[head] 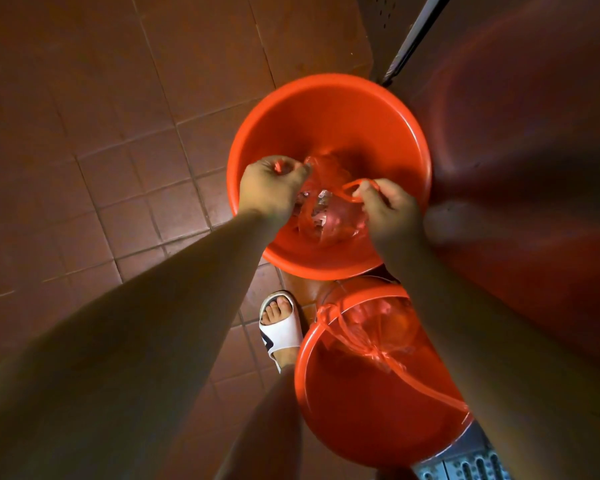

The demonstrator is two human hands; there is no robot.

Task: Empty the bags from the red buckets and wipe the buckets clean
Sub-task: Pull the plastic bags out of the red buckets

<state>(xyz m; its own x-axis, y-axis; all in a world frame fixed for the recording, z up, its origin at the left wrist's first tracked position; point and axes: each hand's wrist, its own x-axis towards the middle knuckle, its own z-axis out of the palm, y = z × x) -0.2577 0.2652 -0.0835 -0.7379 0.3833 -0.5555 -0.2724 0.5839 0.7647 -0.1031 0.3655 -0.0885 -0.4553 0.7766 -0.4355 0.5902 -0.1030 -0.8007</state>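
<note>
Both hands pinch bag handles, mouth up, in bucket.

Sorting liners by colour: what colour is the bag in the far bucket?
Translucent red, seen in the head view: the bag lies in the far bucket.

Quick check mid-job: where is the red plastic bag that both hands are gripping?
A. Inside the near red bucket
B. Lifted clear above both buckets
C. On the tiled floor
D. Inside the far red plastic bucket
D: the left hand and right hand pinch the handles of the translucent red plastic bag, which sits inside the far red plastic bucket.
</note>
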